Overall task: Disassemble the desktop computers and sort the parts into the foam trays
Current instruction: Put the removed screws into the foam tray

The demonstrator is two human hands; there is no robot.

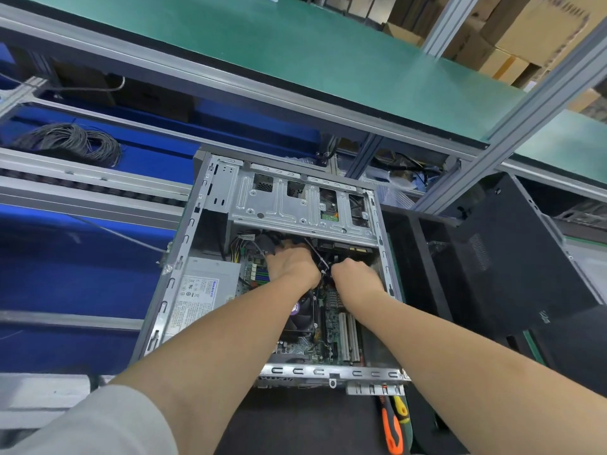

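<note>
reaching into the open desktop case (184, 257), which lies on its side right in front of you, open face up. your left hand (292, 261) and right hand (356, 274) sit close together but not touching, a thin white-tied wire between them. both are knuckles-up just below the near edge of the drive cage (289, 208). left fingers go down into the black cables (271, 241) under that edge, tips hidden, so cannot tell if you grip anything. right fingers are curled down toward the motherboard (331, 323), tips hidden too, grip cannot be told. tight spot: cage edge above, power supply (203, 290) just left of your left wrist, case wall just right of your right hand. the cpu fan (303, 315) sits under your left forearm. more open board shows nearer you, between your forearms. an orange-handled screwdriver (391, 425) lies just outside the near rim. a black case panel (512, 257) leans close on the right. a grey cable coil (69, 142) lies well off to the far left.
</note>
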